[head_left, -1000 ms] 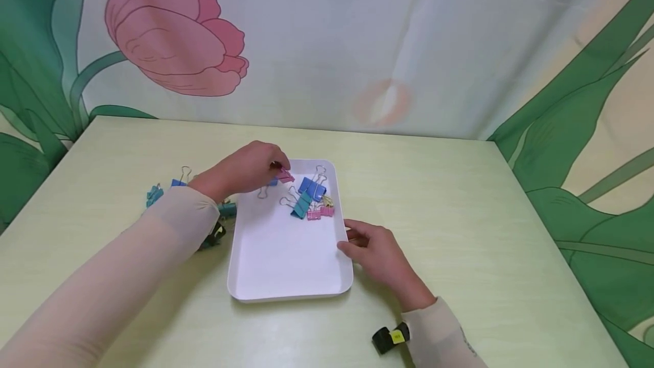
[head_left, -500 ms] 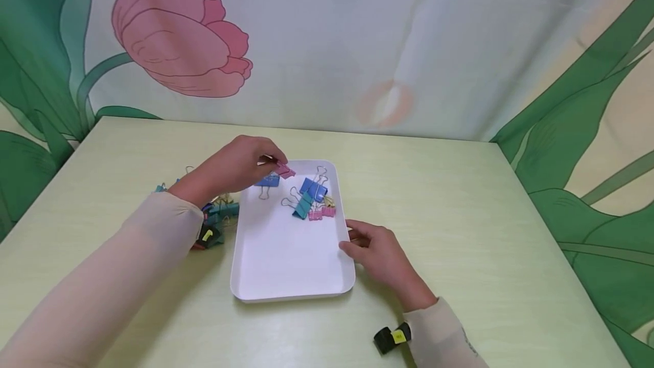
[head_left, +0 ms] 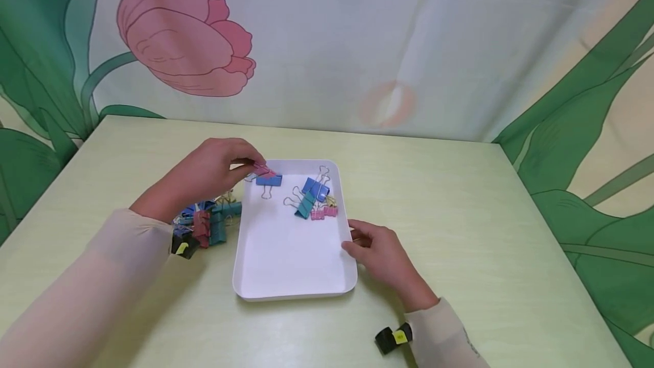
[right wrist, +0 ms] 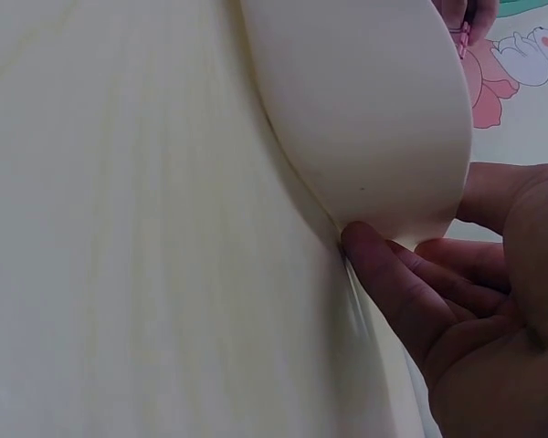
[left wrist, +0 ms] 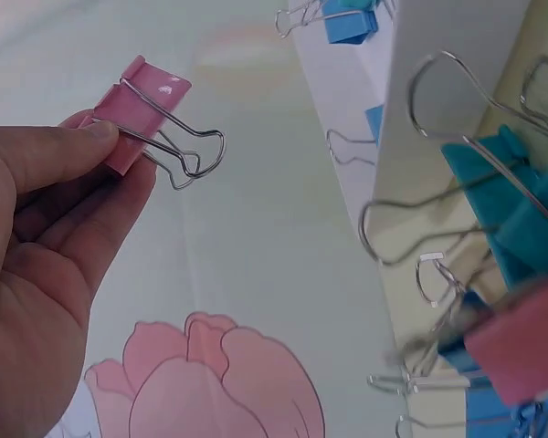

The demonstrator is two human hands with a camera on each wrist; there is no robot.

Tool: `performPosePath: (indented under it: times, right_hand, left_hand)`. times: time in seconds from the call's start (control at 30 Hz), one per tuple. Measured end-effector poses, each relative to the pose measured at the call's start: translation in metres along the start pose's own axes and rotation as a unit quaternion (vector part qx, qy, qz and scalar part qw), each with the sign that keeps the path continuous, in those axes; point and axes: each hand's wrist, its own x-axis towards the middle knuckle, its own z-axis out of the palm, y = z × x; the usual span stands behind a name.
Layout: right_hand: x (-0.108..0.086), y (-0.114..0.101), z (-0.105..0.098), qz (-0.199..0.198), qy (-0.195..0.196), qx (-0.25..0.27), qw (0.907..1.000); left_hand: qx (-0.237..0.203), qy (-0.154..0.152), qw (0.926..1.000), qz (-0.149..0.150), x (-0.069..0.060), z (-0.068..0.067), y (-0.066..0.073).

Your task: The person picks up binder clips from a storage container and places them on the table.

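Thumb and fingers of my left hand (head_left: 206,169) pinch a pink binder clip (head_left: 265,171) above the far left corner of the white tray (head_left: 291,266). In the left wrist view this pink clip (left wrist: 151,100) shows both wire handles. Just under it in the tray lies a blue binder clip (head_left: 269,181). Further right in the tray are blue clips (head_left: 315,187), a teal clip (head_left: 305,205), small pink clips (head_left: 318,215) and a gold one (head_left: 331,201). My right hand (head_left: 380,251) grips the tray's right edge; in the right wrist view its fingers (right wrist: 397,283) touch the outer wall.
Left of the tray sits a pile of binder clips, with a red one (head_left: 201,228) and teal ones (head_left: 218,229) in front, partly hidden by my left forearm. A pale table (head_left: 490,231) extends to a printed curtain (head_left: 327,44) behind.
My left hand has moved left with the pink clip, from over the tray toward its left edge. More of the blue clip and the pile shows. The right hand keeps its place on the tray.
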Motion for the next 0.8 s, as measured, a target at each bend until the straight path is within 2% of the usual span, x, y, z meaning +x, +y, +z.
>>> performPosePath:
  times: [0.3,0.53,0.8]
  right_hand:
    - [-0.001,-0.003,0.0,-0.001,0.007,-0.01,0.9999]
    - [0.0,-0.002,0.001,-0.005,0.002,-0.006,1.0]
    - [-0.001,-0.003,0.0,-0.006,0.003,-0.003,1.0]
  left_hand:
    - [0.009,0.032,0.9994,0.007,-0.024,-0.008,-0.016]
    - [-0.009,0.056,0.9983,-0.013,-0.042,-0.015,-0.031]
    - [-0.028,0.086,0.9958,-0.012,-0.056,-0.021,-0.038]
